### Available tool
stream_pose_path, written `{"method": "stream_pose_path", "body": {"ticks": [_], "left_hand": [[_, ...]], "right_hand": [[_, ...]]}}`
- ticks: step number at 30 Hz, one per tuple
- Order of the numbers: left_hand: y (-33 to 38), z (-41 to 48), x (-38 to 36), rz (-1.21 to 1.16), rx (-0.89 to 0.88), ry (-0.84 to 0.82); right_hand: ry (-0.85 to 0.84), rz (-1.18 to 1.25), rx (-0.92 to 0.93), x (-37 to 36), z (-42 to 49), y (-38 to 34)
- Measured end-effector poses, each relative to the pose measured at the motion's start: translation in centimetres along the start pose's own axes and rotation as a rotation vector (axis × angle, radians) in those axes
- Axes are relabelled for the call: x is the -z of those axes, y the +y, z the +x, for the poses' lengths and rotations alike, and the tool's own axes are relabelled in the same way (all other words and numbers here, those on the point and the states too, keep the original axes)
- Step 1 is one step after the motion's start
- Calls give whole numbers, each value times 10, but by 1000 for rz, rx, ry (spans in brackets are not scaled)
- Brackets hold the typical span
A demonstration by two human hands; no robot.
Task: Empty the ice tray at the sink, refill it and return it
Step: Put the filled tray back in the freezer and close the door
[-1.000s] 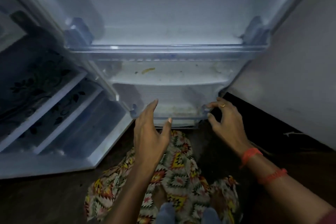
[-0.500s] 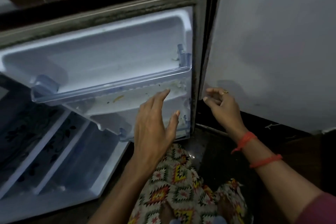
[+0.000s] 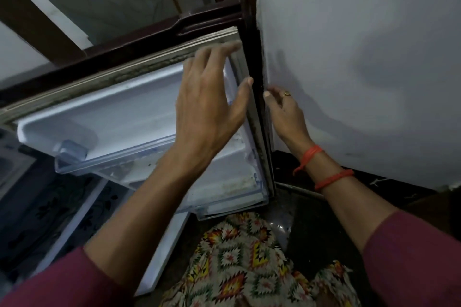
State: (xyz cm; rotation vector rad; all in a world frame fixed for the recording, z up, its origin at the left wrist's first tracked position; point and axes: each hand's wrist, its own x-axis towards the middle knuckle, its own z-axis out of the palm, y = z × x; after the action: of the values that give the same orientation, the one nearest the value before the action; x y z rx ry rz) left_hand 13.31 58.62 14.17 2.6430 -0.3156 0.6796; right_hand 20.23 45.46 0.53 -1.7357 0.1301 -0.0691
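Change: Both hands are sitting higher on the fridge door [image 3: 124,112] than a second ago. From its lower bin [image 3: 224,197] they are now reaching toward its upper corner, and the door is showing at a steeper slant.
Left hand [image 3: 209,97]: is spreading straight, blurred fingers over the door's inner liner, thumb lying at the gasket [image 3: 258,137]; it is holding nothing.
Right hand [image 3: 284,109]: is bending its fingers at the door's outer edge, beside the wall [image 3: 361,57]; whether it is pinching that edge, I cannot tell.
Ice tray: is not showing anywhere in view.
Progress: the task is probably sitting at one of its ends — either before fetching the tray or after returning it. Nothing is telling which, and no emptying or refilling is showing.
Upper door bin [image 3: 112,159]: clear-fronted, with no item showing through it.
Lower bin: is showing only stains and specks.
Fridge shelves [image 3: 50,207]: floral-patterned, lying dim at the left — their contents are not readable.
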Motion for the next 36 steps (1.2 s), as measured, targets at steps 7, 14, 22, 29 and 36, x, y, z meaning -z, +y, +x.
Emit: {"method": "stream_pose_path", "body": {"ticks": [7, 14, 22, 29, 36], "left_hand": [[-2, 46, -3, 152, -30, 86], [-22, 94, -4, 325, 60, 1], [-26, 97, -4, 347, 123, -85], [-9, 68, 3, 276, 150, -44], [9, 29, 29, 78, 144, -10]], "right_hand": [[-83, 10, 13, -8, 23, -16], [-140, 39, 78, -14, 27, -27], [-165, 62, 105, -11, 20, -25], [-116, 116, 89, 3, 3, -16], [-180, 173, 76, 18, -13, -8]]}}
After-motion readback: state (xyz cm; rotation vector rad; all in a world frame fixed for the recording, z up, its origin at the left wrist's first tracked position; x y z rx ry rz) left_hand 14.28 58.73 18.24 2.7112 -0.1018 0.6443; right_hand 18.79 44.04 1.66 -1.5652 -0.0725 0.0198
